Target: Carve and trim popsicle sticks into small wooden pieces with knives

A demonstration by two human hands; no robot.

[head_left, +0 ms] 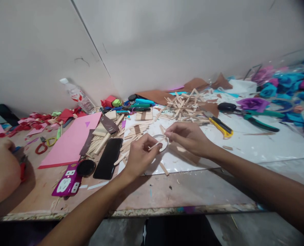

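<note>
My left hand [139, 156] is closed in a pinch on a thin wooden craft stick [157, 143] that points up to the right. My right hand [189, 136] meets it from the right, fingers pinched at the stick's far end and at a small white ring [164, 142] of tape-like material. Both hands hover just above a white plastic sheet [244, 147] on the worktable. A loose stick [164, 168] lies on the sheet below my hands. A heap of crossed wooden sticks [183, 105] sits behind them.
A black phone [108, 158], a purple power strip [67, 180], a pink sheet [72, 140] and stacked sticks lie left. A yellow utility knife [220, 125], green-handled pliers [256, 119] and paper flowers [282, 85] lie right. Another person's arm [0, 171] rests at far left.
</note>
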